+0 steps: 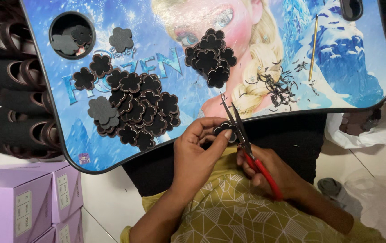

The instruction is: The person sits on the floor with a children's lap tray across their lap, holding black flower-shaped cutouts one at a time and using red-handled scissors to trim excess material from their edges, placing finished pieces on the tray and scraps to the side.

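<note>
My left hand [197, 148] pinches a small black flower-shaped foam piece [225, 129] at the near edge of a blue picture-printed lap table [346, 67]. My right hand [265, 168] grips red-handled scissors [247, 144], whose blades point up and away beside the piece. A large heap of black flower pieces [136, 105] lies on the table's left. A smaller heap [211, 56] sits at its middle. Thin black trimmings [280, 87] are scattered to the right.
A round cup hole [72, 35] in the table holds a few flower pieces. A thin yellow stick [313, 47] lies at right. Black foam rolls [17, 81] are stacked at left, purple boxes [26, 202] stand at lower left, and a white plastic bag [373, 128] lies at right.
</note>
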A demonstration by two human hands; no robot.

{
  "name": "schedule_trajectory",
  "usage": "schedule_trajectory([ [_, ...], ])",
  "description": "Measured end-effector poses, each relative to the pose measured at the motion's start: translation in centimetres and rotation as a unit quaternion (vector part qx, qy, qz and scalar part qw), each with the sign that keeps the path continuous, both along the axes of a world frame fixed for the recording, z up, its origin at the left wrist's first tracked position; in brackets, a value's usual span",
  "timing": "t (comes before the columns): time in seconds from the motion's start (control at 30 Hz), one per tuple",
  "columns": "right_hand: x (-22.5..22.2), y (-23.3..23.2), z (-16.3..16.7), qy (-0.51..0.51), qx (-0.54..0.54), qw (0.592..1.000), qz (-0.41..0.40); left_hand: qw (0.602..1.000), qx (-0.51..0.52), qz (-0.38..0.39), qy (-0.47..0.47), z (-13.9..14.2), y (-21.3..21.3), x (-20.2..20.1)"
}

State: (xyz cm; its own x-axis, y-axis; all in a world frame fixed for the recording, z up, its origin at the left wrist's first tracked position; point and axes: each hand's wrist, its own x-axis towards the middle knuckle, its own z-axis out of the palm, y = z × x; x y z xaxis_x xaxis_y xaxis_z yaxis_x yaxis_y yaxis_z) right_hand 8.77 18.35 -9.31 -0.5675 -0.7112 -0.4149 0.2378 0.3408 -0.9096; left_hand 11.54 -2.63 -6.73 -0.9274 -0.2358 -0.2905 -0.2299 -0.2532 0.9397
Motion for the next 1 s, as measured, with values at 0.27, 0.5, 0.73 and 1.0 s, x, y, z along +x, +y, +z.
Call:
schedule_trajectory([
  [0.27, -0.1, 0.3, -0.2, 0.001, 0.001, 1.000, 0.009, 1.000, 0.014, 0.004, 0.000, -0.1, -0.5, 0.2],
  [0.5, 0.1, 0.7, -0.4, 0.010, -0.009, 1.000, 0.006, 1.000, 0.011, 0.002, 0.004, -0.1, -0.6, 0.3],
  [0.73, 0.0, 0.9, -0.3, -0.004, 0.013, 1.000, 0.012, 1.000, 0.018, -0.007, -0.001, 0.2, -0.8, 0.3],
  [1.0, -0.3, 0.8, 0.2, 0.003, 0.007, 1.000, 0.022, 0.999, 0.044, 0.019, 0.003, 0.4, -0.9, 0.3],
])
